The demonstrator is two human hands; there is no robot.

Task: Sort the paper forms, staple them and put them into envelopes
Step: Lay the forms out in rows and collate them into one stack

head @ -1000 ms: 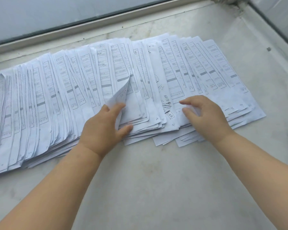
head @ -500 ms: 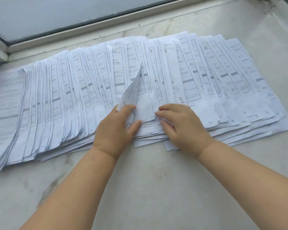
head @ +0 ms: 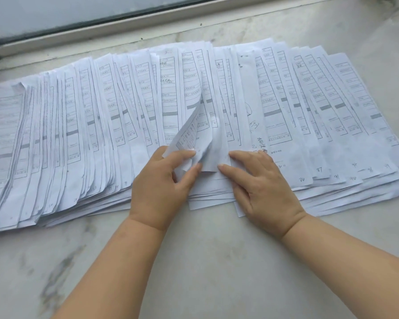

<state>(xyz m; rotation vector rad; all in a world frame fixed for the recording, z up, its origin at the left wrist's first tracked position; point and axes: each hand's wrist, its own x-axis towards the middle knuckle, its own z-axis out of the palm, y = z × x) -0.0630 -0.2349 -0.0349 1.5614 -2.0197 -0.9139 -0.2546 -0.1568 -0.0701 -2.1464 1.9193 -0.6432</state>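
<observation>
Lifting form corner (head: pixel 189 134) higher, right hand (head: pixel 260 180) closer

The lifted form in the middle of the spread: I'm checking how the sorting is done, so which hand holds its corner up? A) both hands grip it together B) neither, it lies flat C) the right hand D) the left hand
D: the left hand pinches the curled-up corner of the lifted form between thumb and fingers, while the right hand rests with straight fingers on the sheets beside it.
</observation>
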